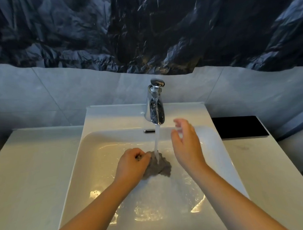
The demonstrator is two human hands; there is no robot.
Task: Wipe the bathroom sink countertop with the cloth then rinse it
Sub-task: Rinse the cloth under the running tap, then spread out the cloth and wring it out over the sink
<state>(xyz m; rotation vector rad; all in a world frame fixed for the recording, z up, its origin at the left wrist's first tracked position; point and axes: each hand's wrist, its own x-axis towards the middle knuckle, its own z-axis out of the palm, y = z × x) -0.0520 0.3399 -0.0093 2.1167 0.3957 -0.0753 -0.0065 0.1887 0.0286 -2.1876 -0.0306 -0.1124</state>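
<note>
Left hand [132, 163] gripped grey cloth [158, 166] bunched at basin centre, under tap [155, 106] stream. Right hand [186, 144] spread, empty, at 2 o'clock of cloth. Wiping prob. done; rinse underway w/ wringing, tap-off left.

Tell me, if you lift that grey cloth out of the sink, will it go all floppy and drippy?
Probably floppy: the cloth lies bunched in soft folds where the left hand grips it. Likely heavy for its size and dripping, since the water stream from the faucet pours straight onto it. Being soaked, it may feel a bit slippery.
</note>
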